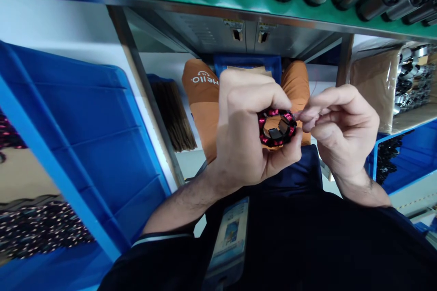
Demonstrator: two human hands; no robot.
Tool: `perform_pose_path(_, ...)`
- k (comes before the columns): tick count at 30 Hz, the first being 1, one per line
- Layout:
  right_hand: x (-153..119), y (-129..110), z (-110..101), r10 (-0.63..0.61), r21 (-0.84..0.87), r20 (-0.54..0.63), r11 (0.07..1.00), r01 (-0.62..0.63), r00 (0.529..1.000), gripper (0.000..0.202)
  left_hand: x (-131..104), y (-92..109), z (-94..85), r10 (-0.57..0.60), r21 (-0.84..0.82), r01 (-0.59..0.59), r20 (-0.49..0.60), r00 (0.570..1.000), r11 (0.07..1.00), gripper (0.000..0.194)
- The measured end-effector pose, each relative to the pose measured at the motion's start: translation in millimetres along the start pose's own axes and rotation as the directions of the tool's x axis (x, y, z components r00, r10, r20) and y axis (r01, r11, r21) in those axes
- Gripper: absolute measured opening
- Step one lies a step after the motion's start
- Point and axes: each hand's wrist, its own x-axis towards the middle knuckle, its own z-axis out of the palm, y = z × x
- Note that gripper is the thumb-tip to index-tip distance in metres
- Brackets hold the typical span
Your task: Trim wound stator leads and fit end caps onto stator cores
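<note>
Red-wound black ring (273, 112) sat in the left hand (242, 132), right of a blue plastic bin (92, 145); the thumb and fingers closed around its rim, partly blocking the view. The right hand's (344, 127) fingertips, nearly together, pinched a fine red wire (315, 85) beside it; too hard a tug could have snapped the wire or twisted the ring loose. Farther right stood an open cardboard carton (375, 86).
</note>
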Motion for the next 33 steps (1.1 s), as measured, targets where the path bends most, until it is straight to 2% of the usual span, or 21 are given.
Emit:
perform_pose_path(3, 0, -2, -1, 0.001, 0.013, 0.085, 1.000, -0.002, 0.996, 0.036, 0, -3, 0.4, 0.119, -0.041, -0.121, -0.051, 0.992, 0.992, 0.043)
perform_pose_path(6, 1, -5, 1, 0.003, -0.005, 0.081, 1.000, -0.003, 0.997, 0.020, -2, -2, 5.1, 0.103, 0.017, -0.102, -0.097, 0.990, 0.995, 0.039)
perform_pose_path(9, 2, -10, 4, -0.008, -0.070, 0.059, 0.997, 0.013, 0.998, 0.007, -4, 2, 8.1, 0.072, 0.039, -0.069, -0.075, 0.995, 0.997, 0.033)
perform_pose_path(12, 2, -13, 7, -0.010, -0.091, 0.047, 0.996, 0.014, 0.999, 0.007, -2, 4, 7.3, 0.065, 0.025, -0.062, -0.091, 0.994, 0.998, 0.028)
perform_pose_path(15, 0, -14, 8, 0.043, -0.018, 0.026, 0.999, -0.042, 0.999, 0.007, 0, 5, 2.0, 0.058, 0.052, -0.053, -0.100, 0.993, 0.997, 0.028)
perform_pose_path(19, -3, -12, 7, 0.133, 0.037, 0.082, 0.990, -0.136, 0.988, 0.020, 0, 8, -7.5, 0.003, 0.092, -0.002, -0.009, 1.000, 0.996, 0.036)
perform_pose_path(21, -4, -9, 7, 0.146, 0.030, 0.074, 0.989, -0.148, 0.987, 0.023, -3, 9, -8.7, -0.014, 0.108, 0.014, -0.002, 1.000, 0.994, 0.036)
perform_pose_path(26, -2, -3, 14, 0.091, 0.058, 0.026, 0.994, -0.093, 0.995, 0.028, -12, 8, 0.3, 0.020, 0.106, -0.010, -0.094, 0.995, 0.994, 0.026)
perform_pose_path(31, 4, -15, 19, 0.128, 0.007, -0.023, 0.992, -0.128, 0.991, 0.009, -8, 5, 1.8, 0.116, 0.103, -0.109, -0.063, 0.991, 0.989, 0.023)
perform_pose_path(33, 6, -17, 16, 0.151, 0.032, -0.040, 0.988, -0.150, 0.988, 0.005, -4, 5, -0.7, 0.112, 0.103, -0.106, -0.053, 0.992, 0.989, 0.022)
